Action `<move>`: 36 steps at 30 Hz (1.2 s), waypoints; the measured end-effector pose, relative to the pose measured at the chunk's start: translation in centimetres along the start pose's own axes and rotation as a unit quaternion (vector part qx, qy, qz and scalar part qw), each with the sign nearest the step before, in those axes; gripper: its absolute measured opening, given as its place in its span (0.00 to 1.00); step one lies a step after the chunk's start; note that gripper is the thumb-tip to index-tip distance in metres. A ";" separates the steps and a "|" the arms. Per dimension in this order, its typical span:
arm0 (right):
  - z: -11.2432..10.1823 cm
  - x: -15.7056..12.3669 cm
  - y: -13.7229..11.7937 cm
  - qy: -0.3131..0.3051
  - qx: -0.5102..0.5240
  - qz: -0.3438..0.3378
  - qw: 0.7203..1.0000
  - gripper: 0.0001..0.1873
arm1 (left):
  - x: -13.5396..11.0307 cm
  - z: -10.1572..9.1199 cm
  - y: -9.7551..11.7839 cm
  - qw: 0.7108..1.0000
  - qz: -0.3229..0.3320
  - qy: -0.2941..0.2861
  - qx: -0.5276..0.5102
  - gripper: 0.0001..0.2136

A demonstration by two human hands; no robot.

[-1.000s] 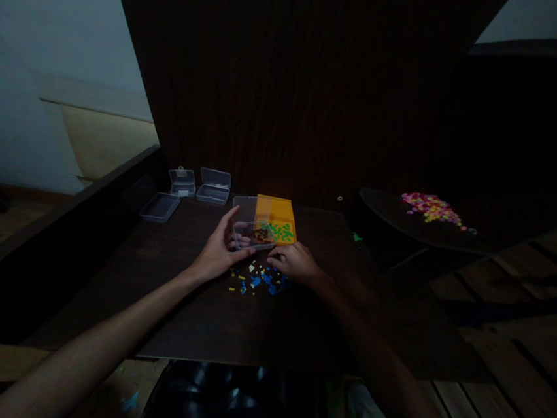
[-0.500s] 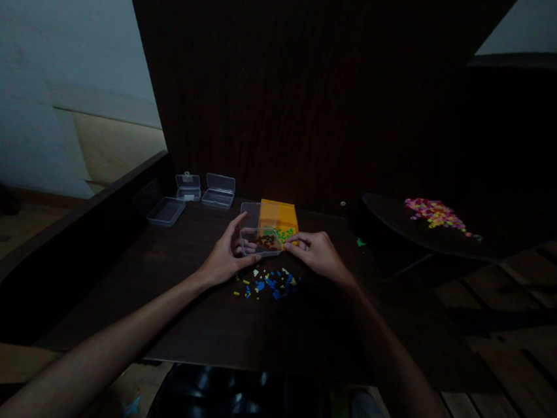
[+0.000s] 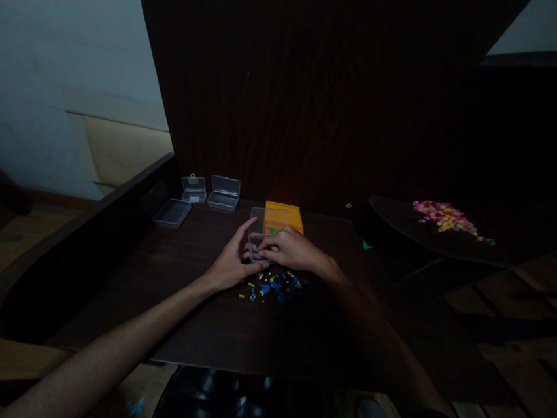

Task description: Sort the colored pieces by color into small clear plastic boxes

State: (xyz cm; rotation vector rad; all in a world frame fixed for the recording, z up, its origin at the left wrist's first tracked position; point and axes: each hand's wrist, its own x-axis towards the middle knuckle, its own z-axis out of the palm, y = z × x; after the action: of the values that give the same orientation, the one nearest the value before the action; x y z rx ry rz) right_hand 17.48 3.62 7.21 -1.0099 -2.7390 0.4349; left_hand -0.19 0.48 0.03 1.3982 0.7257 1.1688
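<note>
My left hand [image 3: 228, 264] grips a clear plastic box [image 3: 259, 215] by its left side, thumb in front and fingers behind. The box's hinged lid stands up. Over the box's opening is my right hand [image 3: 293, 248], its fingertips pinched together and pointing inside; whatever they hold is hidden. That hand also covers most of the box's contents. Just behind sits an orange-yellow tray [image 3: 285, 211], with a bit of green showing through the clear lid. Small blue, yellow and pale building bricks [image 3: 278, 289] lie scattered in front of the box.
Several other clear boxes, including an opened one [image 3: 224, 194] and a shallow one [image 3: 172, 212], stand at the back left. On a dark ledge at right lies a pile of pink and yellow pieces [image 3: 447, 219]. A dark raised side [image 3: 78, 242] bounds the table's left.
My right hand has moved left from the box's right edge to over its opening, now covering the brown pieces inside. My left hand keeps its hold. The whole view has shifted slightly.
</note>
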 end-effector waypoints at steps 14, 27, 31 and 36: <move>-0.1 0.1 0.0 0.047 0.005 0.030 0.998 0.15 | 0.0 0.0 0.0 1.000 -0.009 -0.004 -0.008 0.47; -0.4 0.1 -0.3 0.022 -0.014 0.028 0.999 0.16 | 0.1 -0.1 -0.3 1.000 -0.003 -0.005 -0.015 0.47; -1.6 -0.4 -0.1 0.062 -0.015 0.058 0.996 0.16 | 0.4 -0.4 -0.1 1.000 0.004 0.006 -0.008 0.46; -3.4 -1.7 0.0 0.016 -0.052 0.036 0.998 0.12 | 0.8 -0.9 0.0 0.999 0.009 0.040 0.002 0.48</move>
State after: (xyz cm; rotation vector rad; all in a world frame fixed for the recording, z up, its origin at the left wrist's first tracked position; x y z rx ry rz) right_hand 19.74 3.22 10.27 -1.1332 -2.7275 0.2879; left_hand -0.73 1.54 0.10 1.3697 0.7737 1.2441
